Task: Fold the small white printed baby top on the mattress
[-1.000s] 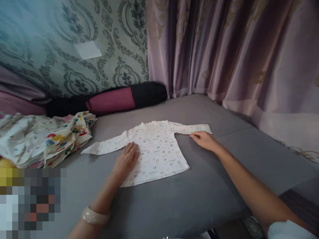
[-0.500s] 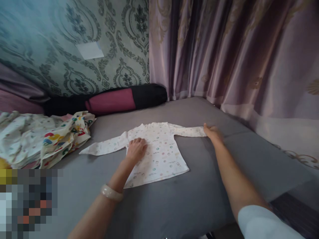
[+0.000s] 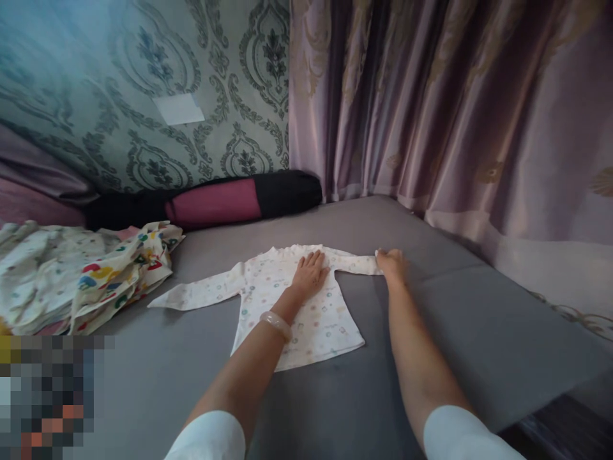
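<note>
A small white long-sleeved shirt (image 3: pixel 268 287) with a tiny coloured print lies spread on the grey bed sheet (image 3: pixel 191 383), its collar toward the wall. My left hand (image 3: pixel 310 273) rests flat on the upper right of the shirt's chest, fingers stretched out. At the end of the right-hand sleeve, my right hand (image 3: pixel 391 263) pinches the cuff. The left-hand sleeve lies stretched out on the sheet, untouched. A pale bangle circles my left wrist.
A pile of printed clothes (image 3: pixel 110 268) lies at the left. Behind it, a black and maroon long bundle (image 3: pixel 211 203) runs along the patterned wall (image 3: pixel 158 153). Mauve curtains (image 3: pixel 383 96) hang at the right. The lower left corner is pixelated.
My left hand has moved right and up across the shirt, from its left side to near the right shoulder. My right hand, still at the cuff, has shifted slightly left.
</note>
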Demonstrator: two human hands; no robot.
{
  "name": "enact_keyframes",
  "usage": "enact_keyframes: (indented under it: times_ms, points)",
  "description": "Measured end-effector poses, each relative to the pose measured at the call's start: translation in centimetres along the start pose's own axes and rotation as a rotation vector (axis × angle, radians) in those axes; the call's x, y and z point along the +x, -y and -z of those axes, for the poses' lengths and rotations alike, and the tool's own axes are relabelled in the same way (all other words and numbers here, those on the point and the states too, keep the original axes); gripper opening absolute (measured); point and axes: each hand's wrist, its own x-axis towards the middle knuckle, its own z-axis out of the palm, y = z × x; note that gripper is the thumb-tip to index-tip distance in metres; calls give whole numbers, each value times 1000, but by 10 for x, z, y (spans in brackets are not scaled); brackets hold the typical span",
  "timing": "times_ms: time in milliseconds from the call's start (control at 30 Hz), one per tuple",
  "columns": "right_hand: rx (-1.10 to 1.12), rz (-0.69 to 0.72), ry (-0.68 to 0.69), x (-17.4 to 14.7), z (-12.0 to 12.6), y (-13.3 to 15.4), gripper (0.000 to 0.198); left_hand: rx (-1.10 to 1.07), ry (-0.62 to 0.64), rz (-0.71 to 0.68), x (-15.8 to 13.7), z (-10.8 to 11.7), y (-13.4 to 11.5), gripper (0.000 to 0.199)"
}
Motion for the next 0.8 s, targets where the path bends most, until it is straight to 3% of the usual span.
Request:
enact_keyframes:
  times_ms: [200,300,400,467,633,800]
  points:
    - [90,-25,30,10,-1,-8,48,18,12,-33,11,-3,4,63]
    - [346,-31,174,18,-3,-8,29,46,6,-41,12,-5,5,63]
    - [542,-10,244,23,-3,-2,25,71,9,-38,13,-6,5,63]
    - [743,20,215,26,1,3,25,82,16,-35,14,-7,5,64]
    - [1513,121,64,35,23,10,35,101,31,-24,17,-10,7,66]
    - [1626,214,114,32,32,17,34,92,62,24,23,-6,5,71]
